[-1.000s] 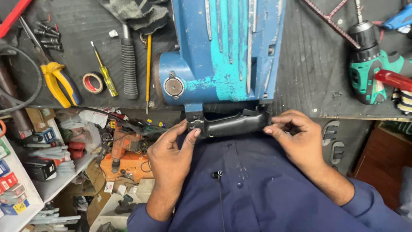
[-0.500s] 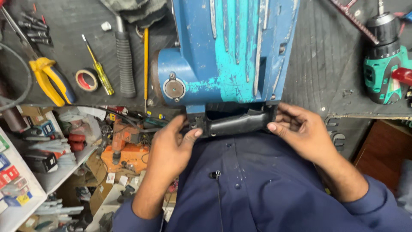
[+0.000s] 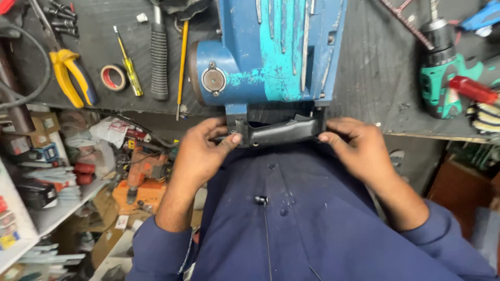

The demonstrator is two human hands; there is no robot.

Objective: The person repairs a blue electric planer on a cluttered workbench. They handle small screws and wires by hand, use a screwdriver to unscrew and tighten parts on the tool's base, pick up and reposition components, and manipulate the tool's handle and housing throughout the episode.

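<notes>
Blue machine (image 3: 276, 52): large power-tool body, paint worn to teal, lying on the dark counter (image 3: 375, 78) with its rear end at the counter's near edge.

Black handle (image 3: 284, 131): at the machine's rear end, overhanging the counter edge, spanning between both hands.

Left hand (image 3: 200, 151): grip clenched on the handle's left end, thumb on top.

Right hand (image 3: 359, 148): fingertips pressed to the handle's right end; grip partly curled, full closure cannot be told.

Nearby, left: yellow pliers (image 3: 70, 75), tape roll (image 3: 113, 77), yellow screwdriver (image 3: 129, 70). Right: green drill (image 3: 442, 78).
</notes>
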